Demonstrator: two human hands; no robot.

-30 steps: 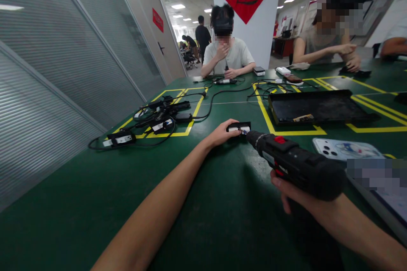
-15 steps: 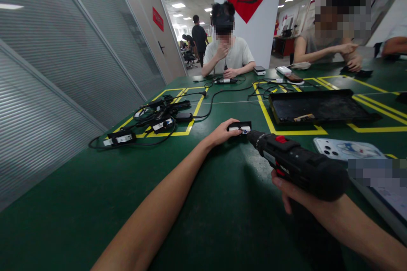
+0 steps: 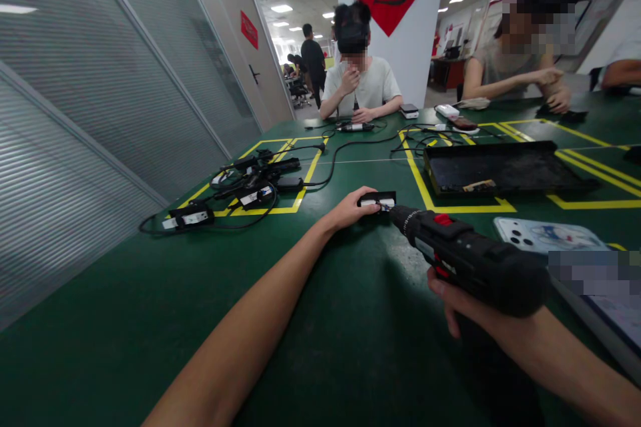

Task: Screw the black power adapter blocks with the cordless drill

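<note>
On the green table my left hand (image 3: 353,207) grips the left end of a small black case with a white inner part (image 3: 384,200). A black cordless drill (image 3: 465,257) with red details is in my right hand (image 3: 468,303), its fingers wrapped round the handle. The drill points away from me to the left, and its chuck end meets the right end of the small case. The bit's tip and any screw there are too small to make out.
Left lies a pile of similar black-and-white units with cables (image 3: 255,180). A shallow black tray (image 3: 501,167) stands right, beyond a phone in a light blue case (image 3: 545,233) and a blurred-out slab (image 3: 601,300). Two people (image 3: 378,83) sit across the table.
Both my hands, the small case and the drill stay in practically the same place. Across the table, the two people's heads have shifted slightly.
</note>
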